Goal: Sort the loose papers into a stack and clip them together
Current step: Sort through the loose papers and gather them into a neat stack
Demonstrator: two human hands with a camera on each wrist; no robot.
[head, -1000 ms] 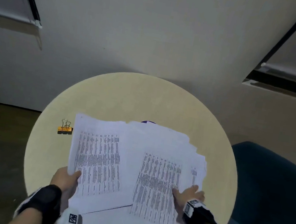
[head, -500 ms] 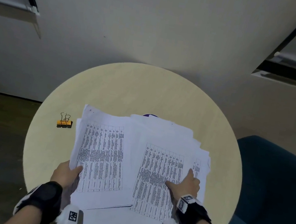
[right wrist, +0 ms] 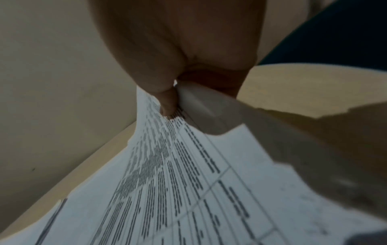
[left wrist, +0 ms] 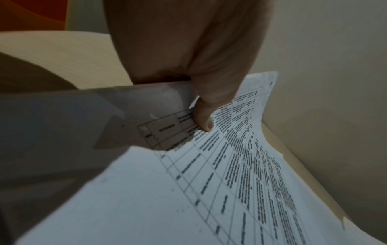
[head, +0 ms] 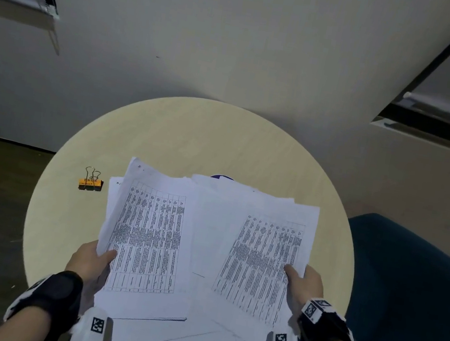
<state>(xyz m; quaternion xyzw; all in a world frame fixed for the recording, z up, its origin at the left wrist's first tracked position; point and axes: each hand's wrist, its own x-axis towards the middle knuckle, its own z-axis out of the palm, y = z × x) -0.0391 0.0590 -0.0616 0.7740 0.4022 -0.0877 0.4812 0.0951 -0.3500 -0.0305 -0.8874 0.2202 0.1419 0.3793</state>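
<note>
Change: both hands are now lifting and fanning the papers (head: 198, 254) wider than half a second ago; the right hand (head: 302, 286) has shifted outward to the right edge of the sheets.
Papers: loose printed sheets are lying and partly rising over the near half of the round table (head: 188, 135), overlapping unevenly, their near edges reaching toward the person's body.
Left hand: the left hand (head: 88, 260) is pinching the left bundle, thumb on top of the printed page.
Right hand: it is pinching the right bundle, thumb on top.
Wrist views: the left wrist camera is showing the thumb (left wrist: 201, 119) pressing on a table grid, fingers hidden beneath; the right wrist camera is showing the same grip, blurred.
Clip: an orange binder clip (head: 90, 183) is sitting just left of the papers, apart from them, seen only from the head.
Room: bare tabletop is lying beyond the papers; a blue chair (head: 409, 302) is standing close at right.
Hidden: a dark purple shape (head: 221, 177) is peeking from behind the far paper edge, unidentifiable.
</note>
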